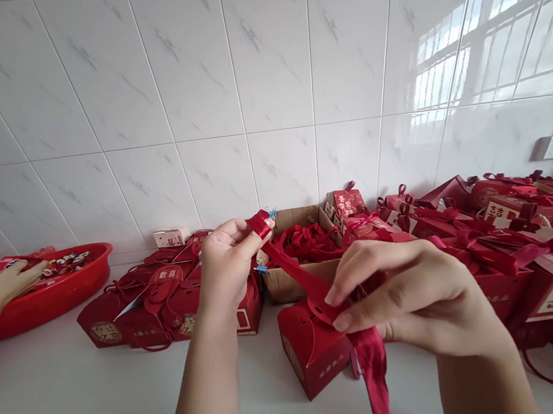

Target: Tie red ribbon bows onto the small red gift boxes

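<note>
– L hand (230, 260)?
– Pinching ribbon (375, 366) up high; R hand (412, 291) pinches it lower, poss. w/ tab (326, 314) too.
– Tip?
– Keep it flat & untwisted over red box (320, 359), just in front of carton (287, 290).

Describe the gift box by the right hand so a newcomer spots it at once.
Below the white tiled wall stands an open brown cardboard carton of red ribbons. Just in front sits a small red paper gift box, set apart by the right hand pinching at its top and a shiny red satin ribbon hanging beside it.
</note>
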Demonstrator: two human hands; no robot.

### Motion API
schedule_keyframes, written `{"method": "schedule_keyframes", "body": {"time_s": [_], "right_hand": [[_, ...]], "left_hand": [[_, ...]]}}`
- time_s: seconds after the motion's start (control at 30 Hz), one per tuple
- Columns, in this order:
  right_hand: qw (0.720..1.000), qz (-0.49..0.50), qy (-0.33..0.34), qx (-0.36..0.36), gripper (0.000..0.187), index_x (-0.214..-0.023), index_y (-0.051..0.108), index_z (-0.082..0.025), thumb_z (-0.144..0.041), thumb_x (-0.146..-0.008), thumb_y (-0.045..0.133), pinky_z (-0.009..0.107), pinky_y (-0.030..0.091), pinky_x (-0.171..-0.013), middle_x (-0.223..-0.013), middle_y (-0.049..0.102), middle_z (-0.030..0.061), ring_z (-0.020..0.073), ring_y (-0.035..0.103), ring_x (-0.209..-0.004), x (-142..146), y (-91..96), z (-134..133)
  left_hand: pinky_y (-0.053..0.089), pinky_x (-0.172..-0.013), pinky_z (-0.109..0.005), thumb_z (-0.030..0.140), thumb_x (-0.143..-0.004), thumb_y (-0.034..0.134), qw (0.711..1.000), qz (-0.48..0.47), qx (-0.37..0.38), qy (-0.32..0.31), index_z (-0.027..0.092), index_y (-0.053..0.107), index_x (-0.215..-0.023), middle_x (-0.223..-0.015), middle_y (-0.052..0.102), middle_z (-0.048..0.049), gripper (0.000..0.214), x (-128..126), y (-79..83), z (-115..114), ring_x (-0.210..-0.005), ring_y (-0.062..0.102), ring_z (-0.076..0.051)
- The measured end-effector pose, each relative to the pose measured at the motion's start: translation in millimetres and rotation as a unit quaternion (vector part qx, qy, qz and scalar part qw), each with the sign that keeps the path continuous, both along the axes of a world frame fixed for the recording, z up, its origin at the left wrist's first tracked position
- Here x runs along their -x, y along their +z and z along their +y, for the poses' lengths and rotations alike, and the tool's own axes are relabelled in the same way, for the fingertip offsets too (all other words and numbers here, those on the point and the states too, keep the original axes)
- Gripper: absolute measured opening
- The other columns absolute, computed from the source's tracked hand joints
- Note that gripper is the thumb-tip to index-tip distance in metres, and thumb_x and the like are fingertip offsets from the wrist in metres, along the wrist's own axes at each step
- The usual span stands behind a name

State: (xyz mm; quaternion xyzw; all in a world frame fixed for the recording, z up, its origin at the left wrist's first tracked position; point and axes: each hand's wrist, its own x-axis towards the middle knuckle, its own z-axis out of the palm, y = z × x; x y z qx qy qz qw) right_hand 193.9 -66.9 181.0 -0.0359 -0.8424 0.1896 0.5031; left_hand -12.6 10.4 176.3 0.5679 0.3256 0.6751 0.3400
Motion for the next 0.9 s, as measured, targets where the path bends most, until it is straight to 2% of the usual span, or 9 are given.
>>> {"method": "schedule_keyframes", "body": {"time_s": [0.1, 0.23, 0.33, 0.43, 0.5, 0.57, 0.7, 0.83, 0.9], "right_hand": [[1.000, -0.005, 0.007, -0.029, 0.026, -0.106, 0.072, -0.020, -0.012, -0.086, 0.058, 0.029, 0.056, -0.069, -0.084, 0.070, 0.0082, 0.0157, 0.065, -0.075, 2.6, 2.3, -2.7], [0.995, 0.085, 0.002, -0.058, 0.024, -0.104, 0.072, -0.016, -0.011, -0.083, 0.061, 0.027, 0.056, -0.062, -0.082, 0.069, 0.0081, 0.0154, 0.066, -0.071, 1.2, 0.0, -7.1], [0.983, 0.155, -0.094, -0.028, 0.024, -0.097, 0.074, -0.019, -0.008, -0.078, 0.066, 0.028, 0.055, -0.063, -0.080, 0.070, 0.0049, 0.0156, 0.065, -0.072, -2.8, -3.3, -10.4], [0.955, 0.219, -0.195, 0.042, 0.022, -0.088, 0.075, -0.026, -0.008, -0.076, 0.068, 0.027, 0.053, -0.062, -0.079, 0.070, 0.0008, 0.0146, 0.064, -0.071, -3.2, -5.7, -7.7], [0.937, 0.250, -0.220, 0.104, 0.016, -0.082, 0.074, -0.026, -0.012, -0.077, 0.068, 0.025, 0.051, -0.059, -0.077, 0.070, -0.0001, 0.0138, 0.063, -0.068, -0.7, -7.1, -0.5], [0.925, 0.272, -0.210, 0.160, 0.008, -0.076, 0.073, -0.024, -0.017, -0.078, 0.068, 0.023, 0.049, -0.054, -0.072, 0.068, -0.0006, 0.0121, 0.062, -0.063, 3.1, -8.9, 10.2], [0.903, 0.294, -0.184, 0.253, 0.014, -0.064, 0.068, -0.019, -0.024, -0.078, 0.067, 0.019, 0.041, -0.048, -0.058, 0.063, -0.0024, 0.0080, 0.054, -0.051, 10.7, -14.9, 35.2], [0.886, 0.269, -0.201, 0.319, 0.024, -0.055, 0.059, -0.016, -0.027, -0.077, 0.064, 0.019, 0.034, -0.046, -0.050, 0.054, -0.0043, 0.0055, 0.044, -0.045, 17.9, -23.7, 57.2], [0.883, 0.238, -0.201, 0.351, 0.025, -0.055, 0.056, -0.016, -0.029, -0.074, 0.065, 0.019, 0.031, -0.044, -0.047, 0.050, -0.0051, 0.0051, 0.041, -0.043, 22.6, -28.2, 65.7]], "left_hand": [[0.049, -0.069, -0.025, 0.024, -0.065, 0.077, 0.999, 0.032, 0.022, -0.020, 0.015, 0.064, -0.070, -0.071, 0.068, -0.0011, 0.017, -1.6, -0.1, -1.3, -0.070, 0.063, -0.013], [0.049, -0.070, -0.026, 0.021, -0.067, 0.071, 0.974, 0.191, 0.070, -0.101, 0.016, 0.062, -0.070, -0.071, 0.067, -0.0009, 0.011, -3.1, 1.4, -12.0, -0.073, 0.064, -0.016], [0.049, -0.062, -0.025, 0.018, -0.069, 0.064, 0.924, 0.321, 0.111, -0.174, 0.018, 0.063, -0.067, -0.068, 0.066, 0.0000, 0.002, -4.4, 3.3, -22.9, -0.068, 0.063, -0.016], [0.049, -0.061, -0.023, 0.010, -0.067, 0.059, 0.851, 0.416, 0.124, -0.295, 0.017, 0.067, -0.069, -0.072, 0.068, 0.0000, 0.011, -7.5, 5.1, -33.5, -0.070, 0.064, -0.016], [0.052, -0.067, -0.025, 0.008, -0.068, 0.061, 0.801, 0.427, 0.136, -0.397, 0.017, 0.072, -0.077, -0.081, 0.071, -0.0017, 0.017, -10.0, 5.3, -39.0, -0.076, 0.066, -0.017], [0.054, -0.073, -0.026, 0.011, -0.071, 0.065, 0.776, 0.404, 0.140, -0.464, 0.018, 0.074, -0.085, -0.086, 0.073, -0.0023, 0.018, -11.7, 4.8, -42.3, -0.079, 0.068, -0.018], [0.055, -0.074, -0.025, 0.022, -0.070, 0.075, 0.782, 0.361, 0.110, -0.495, 0.018, 0.075, -0.085, -0.081, 0.073, -0.0027, 0.016, -10.8, 3.8, -42.7, -0.076, 0.068, -0.017], [0.055, -0.072, -0.024, 0.027, -0.071, 0.076, 0.781, 0.364, 0.072, -0.503, 0.017, 0.076, -0.085, -0.080, 0.073, -0.0047, 0.017, -9.5, 3.5, -42.4, -0.076, 0.068, -0.017], [0.055, -0.069, -0.024, 0.027, -0.070, 0.077, 0.800, 0.349, 0.039, -0.486, 0.017, 0.076, -0.084, -0.077, 0.073, -0.0047, 0.017, -10.0, 3.9, -43.8, -0.073, 0.068, -0.017]]}}
